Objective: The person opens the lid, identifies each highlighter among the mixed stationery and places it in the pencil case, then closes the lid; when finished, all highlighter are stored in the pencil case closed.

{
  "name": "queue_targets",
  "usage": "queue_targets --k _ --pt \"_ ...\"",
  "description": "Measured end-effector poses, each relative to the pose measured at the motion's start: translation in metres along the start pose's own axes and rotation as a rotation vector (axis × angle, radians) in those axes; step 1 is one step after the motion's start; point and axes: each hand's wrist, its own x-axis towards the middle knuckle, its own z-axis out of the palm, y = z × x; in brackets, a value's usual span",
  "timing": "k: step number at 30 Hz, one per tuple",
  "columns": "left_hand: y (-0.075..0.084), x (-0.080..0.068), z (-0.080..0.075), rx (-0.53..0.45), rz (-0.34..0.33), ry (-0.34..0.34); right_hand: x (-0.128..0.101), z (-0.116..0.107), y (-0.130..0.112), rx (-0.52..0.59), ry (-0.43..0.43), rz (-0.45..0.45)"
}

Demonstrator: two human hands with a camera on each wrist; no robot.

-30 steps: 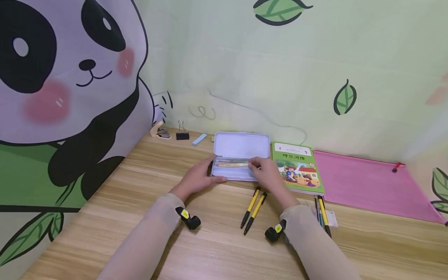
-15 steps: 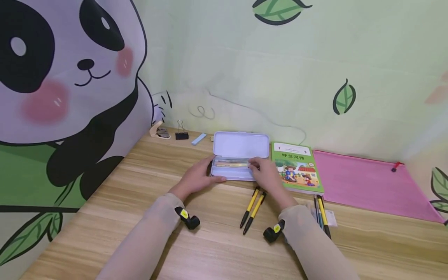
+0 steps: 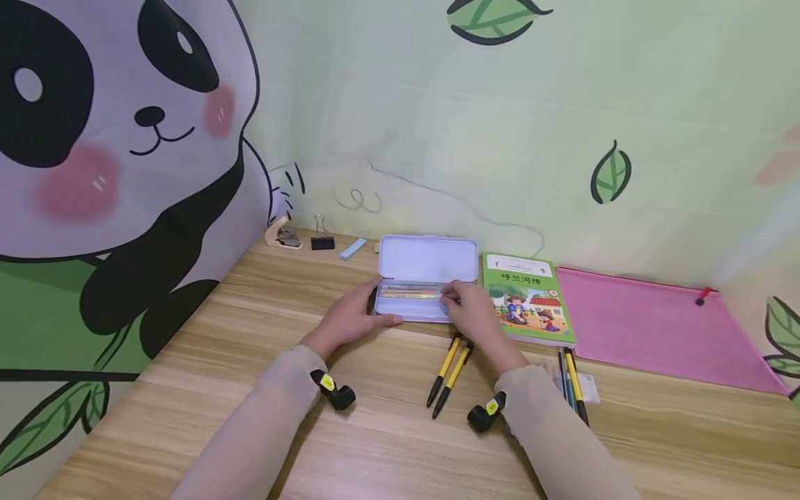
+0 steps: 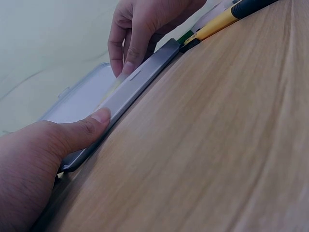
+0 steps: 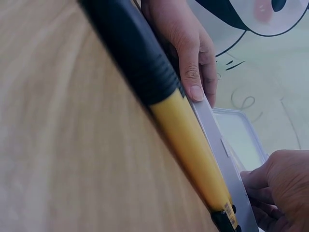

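- Pale lilac is the colour of the pencil case (image 3: 409, 308), which lies on the wooden table (image 3: 369, 437), in the middle between both hands; its lid (image 3: 428, 258) stands raised at the back.
- Left hand (image 3: 350, 318) holds the left end of this case: the thumb rests along the front wall, and the other fingers lie at the side, partly hidden.
- Right hand (image 3: 473, 312) reaches into the right part of the case. Its thumb and fingers are bent and seem to pinch the right end of a slim pale stick (image 3: 411, 296); whether this is a pencil, one cannot tell surely.
- This stick lies lengthwise in the rear part of the case.
- Two yellow-and-black pens (image 3: 454, 379) lie side by side in front of the case, near the right wrist.
- Just to the right of the case there is a green book (image 3: 530, 298), and beside it a pink pouch (image 3: 644, 326).
- Beside the right sleeve (image 3: 550, 417) lie some more pens (image 3: 574, 378).
- Near the wall, at left, are a black binder clip (image 3: 322, 244) and a light blue bar (image 3: 353, 249).
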Motion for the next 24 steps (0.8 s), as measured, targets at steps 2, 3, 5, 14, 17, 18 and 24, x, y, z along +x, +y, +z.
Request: queue_targets --k 2,3,5,14,17,18,24 --pt "-0.0003 -0.0001 0.0 -0.002 -0.001 0.001 -0.0006 0.0004 0.0003 -0.01 -0.003 -0.012" --pt "-0.0005 0.0 0.0001 -0.003 -0.001 0.001 -0.0006 0.0005 0.0006 -0.013 -0.006 -0.015" --pt "-0.0007 -0.0001 0.0002 -0.01 -0.001 0.002 -0.001 0.0005 0.0007 -0.02 -0.011 -0.025" --pt "-0.0004 0.0 -0.0001 -0.014 0.0 0.0 0.0002 0.0009 0.0025 -0.02 -0.017 -0.035" --pt "-0.0004 -0.0001 -0.0001 -0.011 0.004 0.0 0.0002 0.0004 0.0019 -0.015 -0.014 -0.037" --pt "-0.0006 0.0001 0.0001 -0.009 0.006 0.001 0.0001 0.0003 0.0018 -0.011 -0.014 -0.037" --pt "-0.002 0.0008 0.0017 -0.006 0.012 0.006 -0.0009 -0.0001 0.0018 0.002 -0.01 -0.022"
